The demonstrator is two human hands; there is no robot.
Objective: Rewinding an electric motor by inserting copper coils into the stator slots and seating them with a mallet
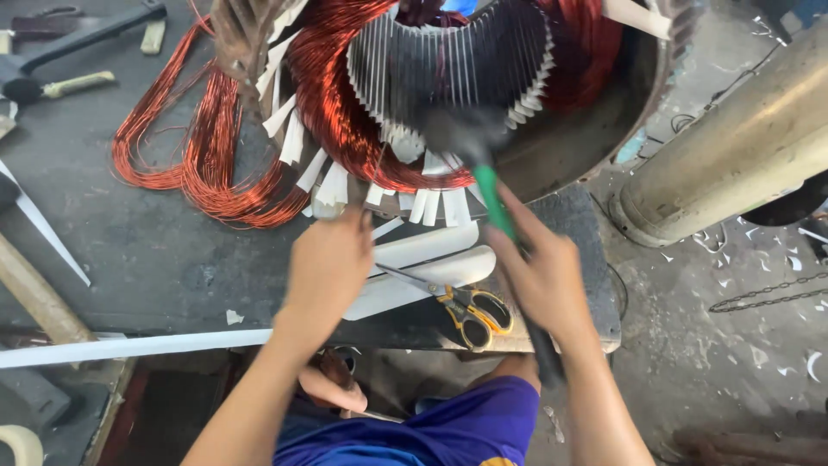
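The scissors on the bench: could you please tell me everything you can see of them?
The scissors have yellow-orange loop handles and slim metal blades. They lie flat near the front edge of the dark bench, closed or nearly so, blades pointing up-left across white paper strips, handles toward the person. They sit between the left hand and right hand; neither touches them.

a dark, scuffed workbench [129,250] stands on a grey concrete floor [733,345] littered with white scraps, a chain [768,296] lying at the right
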